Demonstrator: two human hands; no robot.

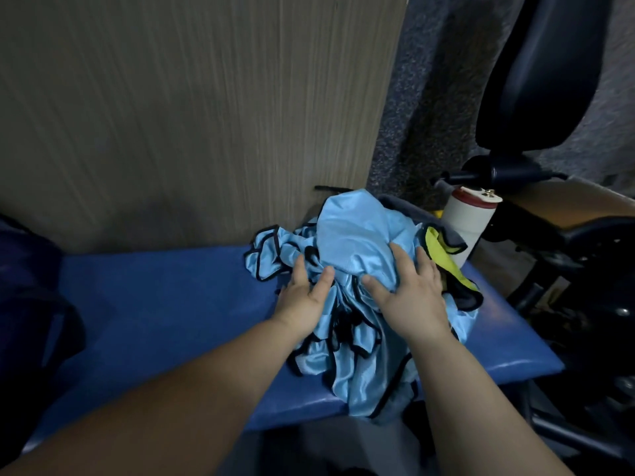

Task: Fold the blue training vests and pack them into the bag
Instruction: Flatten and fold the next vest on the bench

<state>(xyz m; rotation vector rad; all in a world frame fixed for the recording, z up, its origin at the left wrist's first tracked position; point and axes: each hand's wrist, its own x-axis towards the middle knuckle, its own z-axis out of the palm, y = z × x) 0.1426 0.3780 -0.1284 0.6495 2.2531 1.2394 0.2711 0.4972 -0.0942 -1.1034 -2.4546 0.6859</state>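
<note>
Blue satin vests (357, 242) lie heaped at the bench's (154, 304) right end. My left hand (302, 298) and right hand (410, 298) press on them, fingers spread wide. I'd single out one vest by its black trim before folding.

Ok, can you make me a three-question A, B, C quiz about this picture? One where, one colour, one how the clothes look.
1. Where does the pile of shiny light-blue vests with black trim lie? A on the blue padded bench B on the floor C inside a bag
2. What colour is the thin cloth at the pile's right edge? A red B yellow C white
3. How are the vests? A neatly folded B hanging up C crumpled in a heap
Answers: 1 A, padding shows beneath it. 2 B, bright yellow beside the right hand. 3 C, trim twists everywhere.
</note>
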